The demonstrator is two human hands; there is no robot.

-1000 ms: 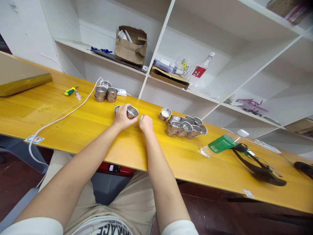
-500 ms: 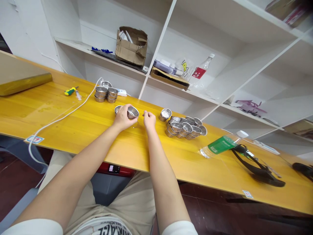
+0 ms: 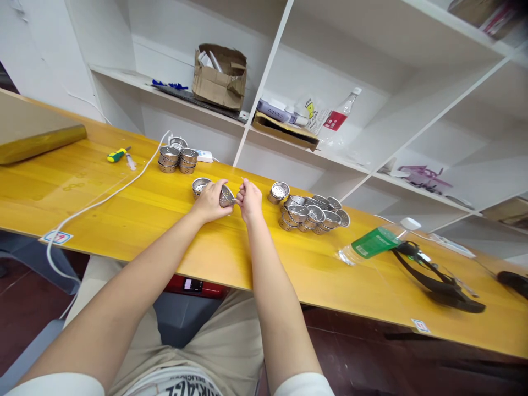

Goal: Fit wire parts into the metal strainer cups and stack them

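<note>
My left hand (image 3: 209, 203) is closed around a perforated metal strainer cup (image 3: 226, 196), which tilts with its open top toward the right. Close against the cup's right rim, my right hand (image 3: 249, 201) is pinched; a thin wire-like bit shows at the fingers, too small to make out fully. Just behind my left hand another strainer cup (image 3: 200, 186) rests on the table, partly covered by the hand. Right of my hands, two nested cups (image 3: 279, 191) stand beside a group of several stacked cups (image 3: 315, 214).
More stacked cups (image 3: 178, 155) stand at the back left near a white cable (image 3: 106, 199). A screwdriver (image 3: 117, 155) lies farther left. On the right are a bottle with a green label (image 3: 374, 242) and a black headset (image 3: 437, 283). White shelving (image 3: 264, 66) rises behind the table.
My right hand has come left to the cup's rim and its fingers have turned upward. The cup in my left hand has shifted slightly right and down. The wire loop below it no longer shows.
</note>
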